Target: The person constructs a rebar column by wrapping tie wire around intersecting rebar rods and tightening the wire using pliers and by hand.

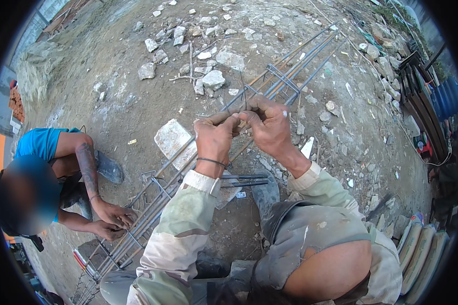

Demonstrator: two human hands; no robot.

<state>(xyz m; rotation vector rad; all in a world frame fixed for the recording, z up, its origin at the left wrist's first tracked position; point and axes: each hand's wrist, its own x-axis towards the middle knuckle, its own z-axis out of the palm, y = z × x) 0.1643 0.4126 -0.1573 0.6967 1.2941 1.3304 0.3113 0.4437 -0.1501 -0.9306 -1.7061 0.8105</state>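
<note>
A long cage of steel rebar (308,60) runs diagonally from the lower left to the upper right in front of me. Square bent stirrups (282,77) stand around its bars at intervals. Over the middle of the cage, my left hand (213,140) and my right hand (270,127) meet with fingers pinched together. A thin dark wire (242,87) rises from between the fingertips, beside the bars. Its lower end is hidden by my fingers. A wristband (211,161) circles my left wrist.
At the left a crouching co-worker in a blue shirt (46,142) has both hands (114,219) on the cage. A pale stone block (175,144) and short dark rods (244,180) lie beneath or beside it. Rubble (213,80) litters the dirt; stacked sacks (420,256) are at right.
</note>
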